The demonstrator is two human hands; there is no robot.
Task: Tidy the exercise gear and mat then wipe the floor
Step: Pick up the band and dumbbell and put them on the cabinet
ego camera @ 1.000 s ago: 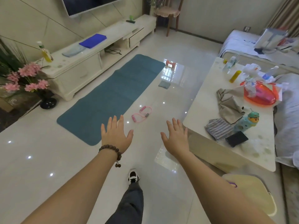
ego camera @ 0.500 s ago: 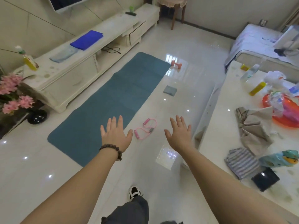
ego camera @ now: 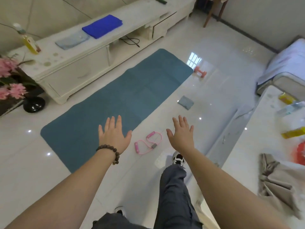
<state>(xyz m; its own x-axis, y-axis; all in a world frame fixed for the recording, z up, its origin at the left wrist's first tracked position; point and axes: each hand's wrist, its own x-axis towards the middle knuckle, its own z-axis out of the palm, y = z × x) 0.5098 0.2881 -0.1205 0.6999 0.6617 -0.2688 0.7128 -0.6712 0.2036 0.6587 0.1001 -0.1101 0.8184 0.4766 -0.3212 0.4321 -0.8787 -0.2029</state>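
Here, a person stands on a glossy white floor [ego camera: 214, 96], seen from above through a head camera, both arms stretched forward. The largest item is a teal exercise mat [ego camera: 115, 103] lying flat and unrolled, just beside a long white TV cabinet [ego camera: 92, 52]. At the mat's far corner sits a small pink dumbbell [ego camera: 200, 73]. A folded grey cloth [ego camera: 185, 102] lies on the floor near the mat's right edge. Closest to the person, between the hands in this view and just off the mat's near edge, is a pink figure-eight resistance band [ego camera: 147, 142].

The left hand [ego camera: 113, 138], with a bead bracelet [ego camera: 109, 150] at the wrist, hovers released, fingers spread, holding nothing. The right hand [ego camera: 181, 138] is likewise released and empty.

Nothing appears tidied yet. The likely first step is gathering the loose gear. To do it well, the person would crouch, take the band by its padded handles so the loops do not trail, and clear it and the dumbbell before rolling the mat from one short end.
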